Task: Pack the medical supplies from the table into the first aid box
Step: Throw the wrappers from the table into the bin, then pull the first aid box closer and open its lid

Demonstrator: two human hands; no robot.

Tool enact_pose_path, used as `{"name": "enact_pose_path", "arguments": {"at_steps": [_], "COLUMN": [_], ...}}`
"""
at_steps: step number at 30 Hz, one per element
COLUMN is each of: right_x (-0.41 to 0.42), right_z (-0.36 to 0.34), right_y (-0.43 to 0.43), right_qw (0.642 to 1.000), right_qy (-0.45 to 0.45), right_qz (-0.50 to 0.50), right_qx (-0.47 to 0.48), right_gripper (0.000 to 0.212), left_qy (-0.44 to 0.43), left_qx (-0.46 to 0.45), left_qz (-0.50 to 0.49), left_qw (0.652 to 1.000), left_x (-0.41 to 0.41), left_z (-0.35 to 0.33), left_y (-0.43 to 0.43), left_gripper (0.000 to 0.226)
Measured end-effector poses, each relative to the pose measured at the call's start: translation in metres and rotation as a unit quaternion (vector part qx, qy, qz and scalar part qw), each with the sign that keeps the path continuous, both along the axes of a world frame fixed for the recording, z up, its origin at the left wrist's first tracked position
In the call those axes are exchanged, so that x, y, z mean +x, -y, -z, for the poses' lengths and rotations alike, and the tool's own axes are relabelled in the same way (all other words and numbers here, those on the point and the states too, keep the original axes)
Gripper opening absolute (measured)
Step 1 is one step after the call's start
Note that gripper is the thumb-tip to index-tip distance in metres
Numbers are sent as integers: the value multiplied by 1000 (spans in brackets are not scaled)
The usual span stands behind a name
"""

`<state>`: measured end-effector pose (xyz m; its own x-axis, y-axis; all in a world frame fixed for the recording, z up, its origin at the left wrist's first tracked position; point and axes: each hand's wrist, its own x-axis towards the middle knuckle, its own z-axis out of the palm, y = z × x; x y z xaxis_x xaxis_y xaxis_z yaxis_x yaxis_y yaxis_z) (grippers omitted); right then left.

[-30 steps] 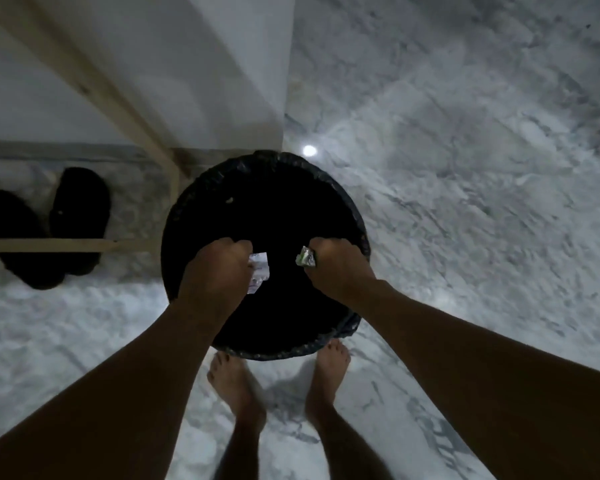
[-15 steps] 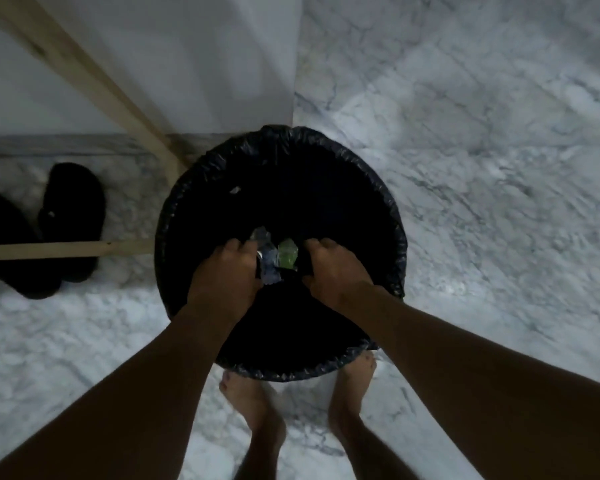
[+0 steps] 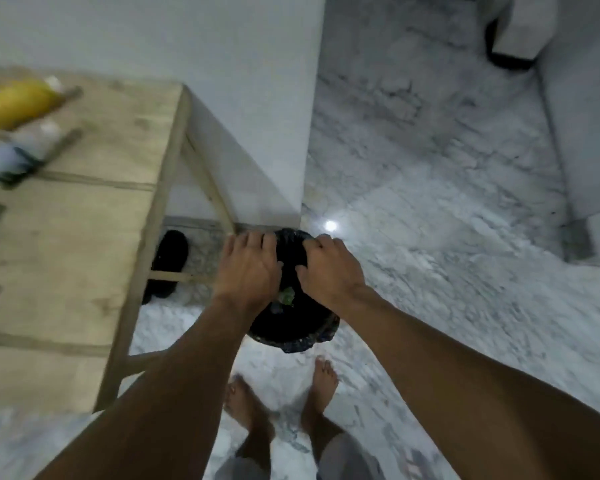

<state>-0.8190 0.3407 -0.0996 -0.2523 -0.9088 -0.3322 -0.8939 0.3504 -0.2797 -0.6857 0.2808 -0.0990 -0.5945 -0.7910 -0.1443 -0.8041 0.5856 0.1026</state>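
Note:
My left hand (image 3: pixel 248 268) and my right hand (image 3: pixel 329 271) hover side by side, palms down, over a black-lined bin (image 3: pixel 291 327) on the floor. Both hands have relaxed, spread fingers and hold nothing. Small scraps, one greenish (image 3: pixel 286 295), lie inside the bin between my wrists. At the left stands the wooden table (image 3: pixel 84 237). On its far left end lie blurred supplies: a yellow item (image 3: pixel 14 102) and a white-and-blue item (image 3: pixel 11 157).
A white wall corner (image 3: pixel 305 133) rises just behind the bin. Dark sandals (image 3: pixel 168 261) lie under the table. My bare feet (image 3: pixel 284 403) stand on the marble floor in front of the bin. More marble floor stretches to the right.
The scraps that both hands pinched have dropped into the bin and my fingers have opened. My view has risen and pulled back, bringing the table top into sight.

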Motion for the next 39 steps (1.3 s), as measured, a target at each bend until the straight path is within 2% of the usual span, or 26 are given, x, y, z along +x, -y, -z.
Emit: {"name": "enact_pose_path", "arguments": {"at_steps": [8, 14, 17, 21, 27, 31, 39], "right_x": [50, 161, 232, 315, 394, 428, 465], "right_z": [-200, -273, -284, -288, -277, -262, -236], "right_y": [12, -3, -14, -21, -7, 27, 161], "right_qw": [982, 966, 959, 953, 948, 948, 955], "right_qy": [-72, -70, -58, -33, -32, -35, -9], "right_qz": [-32, -70, -113, -160, -205, -210, -176], "right_qx": [-172, -238, -252, -255, -241, -237, -239], "right_gripper": [42, 42, 44, 40, 34, 45, 29], "left_qy": [-136, -147, -137, -118, -116, -112, -122], "left_qx": [-161, -218, -225, -214, -195, -183, -160], "left_qz": [-59, -107, -146, -208, -270, -278, -259], "left_qw": [976, 959, 954, 947, 936, 936, 945], "left_x": [65, 192, 271, 357, 438, 466, 509], "left_z": [-191, -253, -269, -276, -264, -251, -237], "left_y": [-2, -36, -61, -86, -90, -61, 70], "left_gripper": [41, 41, 38, 48, 51, 52, 48]}}
